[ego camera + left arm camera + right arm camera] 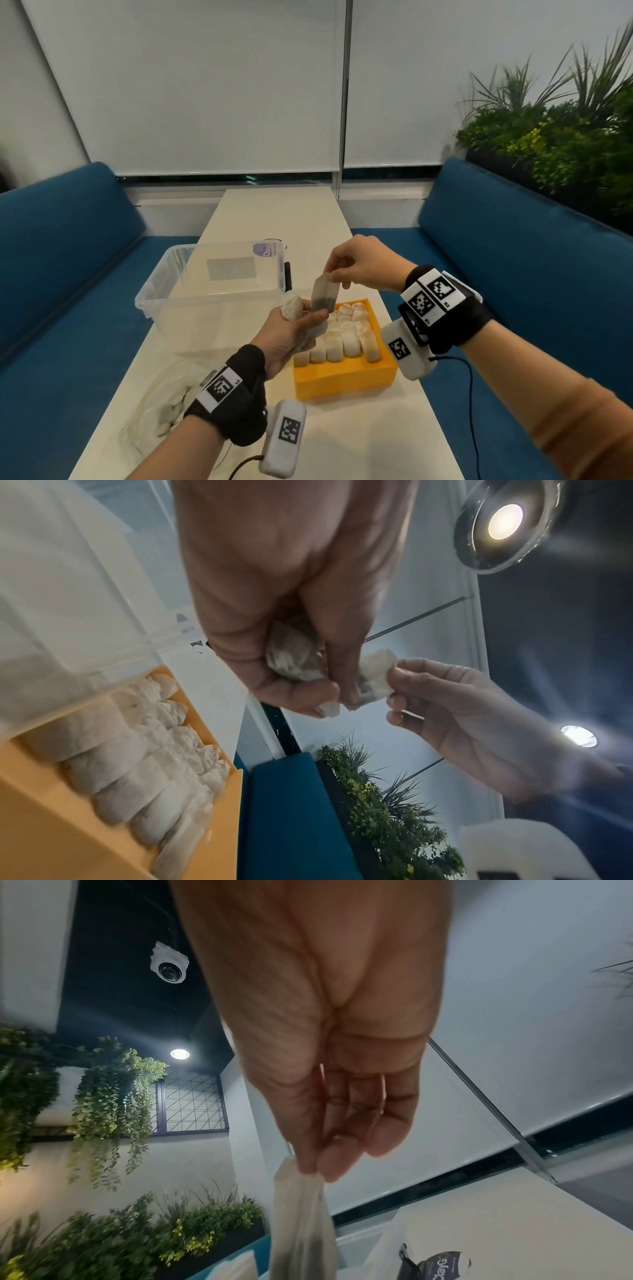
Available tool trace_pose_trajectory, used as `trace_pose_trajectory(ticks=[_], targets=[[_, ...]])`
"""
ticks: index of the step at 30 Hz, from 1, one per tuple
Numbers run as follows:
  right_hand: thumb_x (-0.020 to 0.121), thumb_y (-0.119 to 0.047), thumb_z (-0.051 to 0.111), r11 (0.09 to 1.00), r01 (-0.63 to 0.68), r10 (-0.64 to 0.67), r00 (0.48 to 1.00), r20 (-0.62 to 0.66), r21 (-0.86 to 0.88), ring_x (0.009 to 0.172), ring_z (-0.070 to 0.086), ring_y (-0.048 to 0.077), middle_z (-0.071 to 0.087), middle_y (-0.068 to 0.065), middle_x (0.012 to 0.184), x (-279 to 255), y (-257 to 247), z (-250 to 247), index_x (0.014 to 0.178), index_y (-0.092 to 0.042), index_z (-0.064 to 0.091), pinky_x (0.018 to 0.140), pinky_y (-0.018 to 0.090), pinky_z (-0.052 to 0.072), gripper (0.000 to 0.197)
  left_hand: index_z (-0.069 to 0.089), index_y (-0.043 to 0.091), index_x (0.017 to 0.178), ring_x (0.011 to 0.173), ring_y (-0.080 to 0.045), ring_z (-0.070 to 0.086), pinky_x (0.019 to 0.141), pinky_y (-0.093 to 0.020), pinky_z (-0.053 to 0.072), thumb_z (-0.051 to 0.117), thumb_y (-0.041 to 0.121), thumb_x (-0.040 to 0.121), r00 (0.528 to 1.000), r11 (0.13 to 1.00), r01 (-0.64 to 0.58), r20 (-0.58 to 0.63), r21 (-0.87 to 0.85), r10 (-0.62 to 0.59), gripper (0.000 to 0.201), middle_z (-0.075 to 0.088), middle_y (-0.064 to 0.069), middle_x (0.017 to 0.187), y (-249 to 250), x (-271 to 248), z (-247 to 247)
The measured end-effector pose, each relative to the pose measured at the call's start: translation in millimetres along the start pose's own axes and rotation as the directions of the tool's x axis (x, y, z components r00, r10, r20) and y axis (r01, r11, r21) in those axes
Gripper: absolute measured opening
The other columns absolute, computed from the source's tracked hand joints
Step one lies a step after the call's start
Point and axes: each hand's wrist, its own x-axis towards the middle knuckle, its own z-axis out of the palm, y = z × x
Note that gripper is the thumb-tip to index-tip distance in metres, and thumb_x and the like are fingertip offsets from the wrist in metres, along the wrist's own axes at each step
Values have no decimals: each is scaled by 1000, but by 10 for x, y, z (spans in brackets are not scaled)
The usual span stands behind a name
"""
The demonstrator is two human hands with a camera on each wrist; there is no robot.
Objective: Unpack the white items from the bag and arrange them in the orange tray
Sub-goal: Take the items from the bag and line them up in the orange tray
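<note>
My right hand (pixel 337 274) pinches the top edge of a white sachet (pixel 324 294) that hangs above the back left corner of the orange tray (pixel 342 377). The same sachet (pixel 301 1223) dangles from the thumb and fingertips in the right wrist view. My left hand (pixel 294 329) grips a small bunch of white sachets (pixel 294 658), its thumb near the lower end of the pinched sachet (pixel 375 674). Rows of white sachets (pixel 346 335) fill the tray (pixel 51 818). The clear plastic bag (pixel 164 407) lies at the near left with more sachets inside.
An empty clear plastic tub (pixel 212 284) stands on the white table (pixel 274 212) just left of and behind the tray. Blue benches (pixel 513 240) line both sides, and green plants (pixel 555 144) stand at the back right. Cables run from the wrist cameras.
</note>
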Motion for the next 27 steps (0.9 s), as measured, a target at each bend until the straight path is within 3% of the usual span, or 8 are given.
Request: trace_pose_trajectory(ticks=[6, 9, 13, 17, 19, 21, 23, 27], targets=[[88, -17, 64, 993, -49, 45, 998, -35, -105, 63, 55, 4, 66, -3, 85, 44, 228, 48, 98, -12, 71, 55, 7, 42, 13, 67, 13, 107, 85, -19, 58, 60, -25, 50, 72, 16, 85, 995, 992, 84, -45, -97, -89, 23, 65, -10, 106, -135, -28, -48], [89, -14, 61, 977, -108, 105, 994, -24, -184, 73, 56, 8, 68, 3, 95, 66, 454, 166, 99, -11, 72, 64, 14, 43, 15, 69, 14, 107, 92, -20, 60, 57, -24, 51, 72, 14, 83, 989, 982, 114, -76, -153, -126, 24, 66, -8, 113, -220, -42, -96], [89, -11, 58, 951, -188, 200, 980, 21, -245, 89, 61, 18, 67, 3, 99, 46, 761, 429, 96, -13, 72, 82, 34, 54, 16, 68, 12, 110, 90, -21, 59, 57, -24, 53, 72, 12, 83, 980, 966, 153, -96, -209, -176, 27, 64, -12, 118, -313, -47, -150], [86, -8, 62, 939, -182, 243, 951, 190, -291, 83, 61, 17, 69, 3, 93, 26, 960, 685, 91, -10, 72, 72, 24, 48, 12, 67, 10, 113, 90, -20, 58, 59, -24, 53, 71, 11, 84, 978, 966, 152, -111, -208, -178, 29, 64, -11, 113, -388, -42, -188], [84, -5, 65, 936, -176, 277, 904, 327, -305, 78, 60, 17, 66, 4, 89, 57, 1044, 807, 91, -6, 73, 66, 20, 47, 10, 66, 11, 116, 89, -19, 58, 61, -25, 52, 71, 14, 84, 978, 971, 149, -120, -185, -172, 32, 65, -9, 108, -423, -41, -219], [83, -4, 67, 927, -169, 305, 859, 412, -334, 77, 59, 19, 61, 7, 97, 129, 1118, 917, 90, -5, 72, 61, 18, 47, 8, 66, 12, 117, 88, -17, 59, 62, -25, 51, 71, 16, 84, 975, 972, 158, -127, -172, -180, 33, 66, -7, 104, -449, -34, -259], [84, -4, 67, 911, -162, 330, 838, 435, -379, 80, 57, 20, 61, 9, 109, 231, 1179, 1006, 93, -6, 72, 62, 20, 47, 11, 66, 12, 116, 87, -16, 60, 61, -25, 51, 71, 16, 84, 971, 970, 166, -142, -175, -192, 33, 67, -7, 102, -470, -23, -306], [83, -1, 65, 886, -207, 371, 853, 368, -415, 85, 65, 27, 68, 14, 105, 446, 1331, 1135, 94, -5, 74, 76, 31, 55, 14, 66, 11, 116, 84, -16, 60, 62, -25, 52, 72, 17, 83, 964, 966, 168, -174, -194, -203, 34, 68, -9, 103, -504, -14, -388]])
